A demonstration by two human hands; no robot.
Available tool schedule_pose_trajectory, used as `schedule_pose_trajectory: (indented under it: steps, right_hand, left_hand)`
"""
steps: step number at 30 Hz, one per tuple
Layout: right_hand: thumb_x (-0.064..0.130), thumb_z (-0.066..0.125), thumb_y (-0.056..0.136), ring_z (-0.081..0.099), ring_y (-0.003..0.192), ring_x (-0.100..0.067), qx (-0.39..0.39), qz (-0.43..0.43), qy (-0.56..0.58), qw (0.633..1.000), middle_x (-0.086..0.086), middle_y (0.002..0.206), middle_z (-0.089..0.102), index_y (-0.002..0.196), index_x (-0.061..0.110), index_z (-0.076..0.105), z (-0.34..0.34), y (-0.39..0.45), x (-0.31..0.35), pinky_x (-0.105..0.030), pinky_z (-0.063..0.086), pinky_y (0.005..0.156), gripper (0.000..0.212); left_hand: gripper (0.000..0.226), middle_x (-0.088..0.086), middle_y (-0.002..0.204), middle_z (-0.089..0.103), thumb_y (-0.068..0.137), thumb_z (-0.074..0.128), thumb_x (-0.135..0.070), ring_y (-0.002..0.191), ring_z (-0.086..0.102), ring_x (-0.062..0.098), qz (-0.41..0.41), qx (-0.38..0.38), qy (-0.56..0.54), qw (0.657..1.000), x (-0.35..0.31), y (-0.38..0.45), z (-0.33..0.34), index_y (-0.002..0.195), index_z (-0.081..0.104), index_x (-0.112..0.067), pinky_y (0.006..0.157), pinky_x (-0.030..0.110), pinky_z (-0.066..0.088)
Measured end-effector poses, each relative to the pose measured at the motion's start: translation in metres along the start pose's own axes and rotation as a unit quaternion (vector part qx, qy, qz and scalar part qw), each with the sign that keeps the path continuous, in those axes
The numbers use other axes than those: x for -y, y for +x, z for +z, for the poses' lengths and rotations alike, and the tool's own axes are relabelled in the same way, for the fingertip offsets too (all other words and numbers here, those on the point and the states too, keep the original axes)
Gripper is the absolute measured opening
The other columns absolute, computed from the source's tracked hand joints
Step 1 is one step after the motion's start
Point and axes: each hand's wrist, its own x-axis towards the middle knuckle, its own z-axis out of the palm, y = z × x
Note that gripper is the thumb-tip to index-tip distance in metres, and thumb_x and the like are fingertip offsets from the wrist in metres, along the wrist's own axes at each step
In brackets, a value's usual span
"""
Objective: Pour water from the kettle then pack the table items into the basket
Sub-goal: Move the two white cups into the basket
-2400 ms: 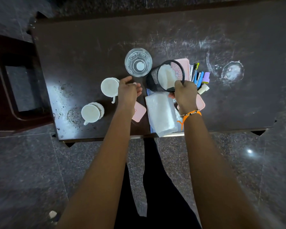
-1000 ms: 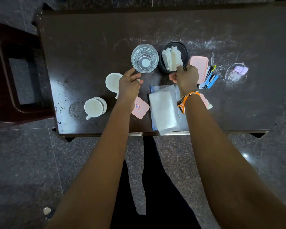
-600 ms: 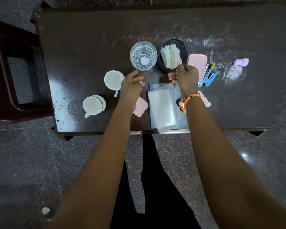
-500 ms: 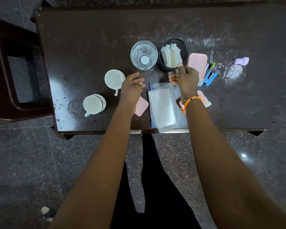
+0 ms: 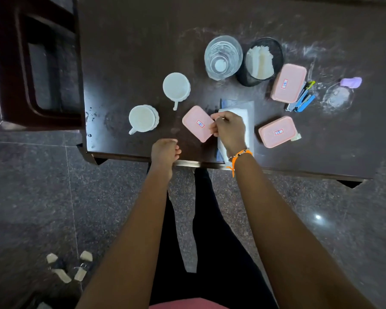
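Note:
My right hand (image 5: 227, 129) pinches the right edge of a small pink lidded box (image 5: 197, 123) lying near the table's front edge. That hand lies over a white packet (image 5: 245, 114). My left hand (image 5: 165, 150) hovers at the front edge with its fingers curled and nothing in them. The black mesh basket (image 5: 274, 50) stands upright at the back with white tissue inside. A glass of water (image 5: 223, 56) stands just left of it. Two more pink boxes lie at the right, one by the basket (image 5: 288, 83) and one nearer (image 5: 276, 131). No kettle is in view.
Two white cups (image 5: 176, 86) (image 5: 143, 118) stand left of the held box on the dark table (image 5: 132, 41). A blue stapler with pens (image 5: 302, 101) and a purple item (image 5: 351, 82) lie at the right. A dark wooden chair (image 5: 31, 63) stands left; sandals (image 5: 67, 267) lie on the floor.
My right hand left the basket's rim and came back to the pink box near the front. My left hand drew back to the table edge. The view shifted right.

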Motion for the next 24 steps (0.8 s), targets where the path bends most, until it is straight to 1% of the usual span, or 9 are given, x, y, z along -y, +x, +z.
schedule_pose_trajectory:
  steps: [2, 4, 6, 8, 10, 13, 15, 18, 24]
  right_hand:
    - [-0.002, 0.041, 0.084, 0.058, 0.071, -0.025, 0.037, -0.010, -0.034, 0.999, -0.013, 0.072, 0.062, 0.090, 0.001, 0.068, 0.019, -0.003, 0.006, -0.039, 0.052, 0.078, 0.027]
    - [-0.002, 0.042, 0.086, 0.055, 0.055, -0.018, 0.068, -0.011, -0.033, 0.997, -0.007, 0.065, 0.058, 0.095, -0.001, 0.065, 0.038, -0.007, 0.015, -0.024, 0.051, 0.059, 0.026]
    - [-0.003, 0.041, 0.087, 0.052, 0.048, -0.013, 0.081, -0.015, -0.021, 0.996, -0.003, 0.064, 0.055, 0.101, 0.003, 0.062, 0.056, -0.012, 0.024, -0.022, 0.048, 0.053, 0.027]
    - [-0.003, 0.040, 0.087, 0.055, 0.054, -0.015, 0.085, -0.028, -0.035, 0.995, -0.005, 0.075, 0.057, 0.109, 0.004, 0.061, 0.067, -0.013, 0.030, -0.024, 0.051, 0.060, 0.031]
    - [-0.005, 0.038, 0.088, 0.057, 0.064, -0.021, 0.099, -0.049, -0.060, 0.992, -0.011, 0.089, 0.056, 0.114, 0.003, 0.060, 0.076, -0.011, 0.033, -0.019, 0.050, 0.059, 0.035]
    - [-0.004, 0.039, 0.089, 0.058, 0.077, -0.026, 0.111, -0.067, -0.130, 0.983, -0.012, 0.096, 0.056, 0.119, 0.003, 0.058, 0.088, -0.007, 0.033, -0.021, 0.049, 0.064, 0.037]
    - [-0.005, 0.037, 0.088, 0.062, 0.086, -0.032, 0.099, -0.072, -0.165, 0.979, -0.016, 0.100, 0.062, 0.119, 0.001, 0.058, 0.093, -0.005, 0.032, -0.031, 0.052, 0.076, 0.038]
    - [-0.005, 0.041, 0.085, 0.062, 0.106, -0.037, 0.061, -0.083, -0.221, 0.970, -0.023, 0.112, 0.066, 0.112, 0.001, 0.063, 0.096, -0.001, 0.033, -0.042, 0.048, 0.098, 0.036]
    - [-0.001, 0.050, 0.083, 0.065, 0.101, -0.033, 0.023, -0.109, -0.269, 0.957, -0.018, 0.106, 0.070, 0.103, 0.004, 0.067, 0.107, -0.002, 0.038, -0.039, 0.049, 0.095, 0.027]
  left_hand:
    - [0.011, 0.002, 0.075, 0.053, 0.096, 0.044, -0.013, 0.062, 0.053, 0.009, -0.036, -0.027, -0.054, 0.998, -0.001, 0.010, -0.016, 0.091, 0.052, -0.011, 0.060, 0.020, 0.045]
    - [0.004, 0.007, 0.092, 0.054, 0.095, 0.046, -0.012, 0.062, 0.052, 0.012, -0.032, -0.075, -0.100, 0.992, -0.001, 0.020, -0.033, 0.099, 0.046, -0.012, 0.061, 0.023, 0.046]
    - [0.023, 0.014, 0.104, 0.052, 0.091, 0.046, -0.003, 0.068, 0.055, 0.019, 0.027, -0.127, -0.111, 0.985, 0.003, 0.031, -0.053, 0.109, 0.036, -0.014, 0.071, 0.031, 0.049]
    - [0.035, 0.018, 0.103, 0.051, 0.088, 0.043, 0.003, 0.078, 0.054, 0.024, 0.101, -0.126, -0.093, 0.983, 0.003, 0.041, -0.070, 0.120, 0.039, -0.010, 0.079, 0.035, 0.045]
    - [0.038, 0.020, 0.096, 0.055, 0.086, 0.044, 0.005, 0.083, 0.053, 0.024, 0.154, -0.097, -0.019, 0.983, 0.001, 0.051, -0.082, 0.124, 0.047, -0.003, 0.084, 0.038, 0.045]
    - [0.029, 0.025, 0.092, 0.065, 0.084, 0.049, 0.006, 0.087, 0.059, 0.032, 0.195, -0.067, 0.115, 0.972, -0.006, 0.062, -0.092, 0.111, 0.059, 0.002, 0.089, 0.044, 0.048]
    - [0.023, 0.025, 0.096, 0.068, 0.084, 0.055, 0.001, 0.092, 0.064, 0.035, 0.215, -0.067, 0.173, 0.959, -0.009, 0.067, -0.097, 0.104, 0.065, -0.001, 0.090, 0.043, 0.052]
    - [0.018, 0.020, 0.091, 0.071, 0.085, 0.059, -0.005, 0.077, 0.065, 0.024, 0.258, -0.054, 0.196, 0.945, -0.010, 0.067, -0.103, 0.100, 0.069, -0.003, 0.079, 0.031, 0.052]
    - [0.016, 0.008, 0.075, 0.068, 0.086, 0.060, -0.011, 0.069, 0.061, 0.016, 0.331, -0.008, 0.195, 0.923, -0.017, 0.051, -0.109, 0.097, 0.070, -0.004, 0.078, 0.033, 0.053]
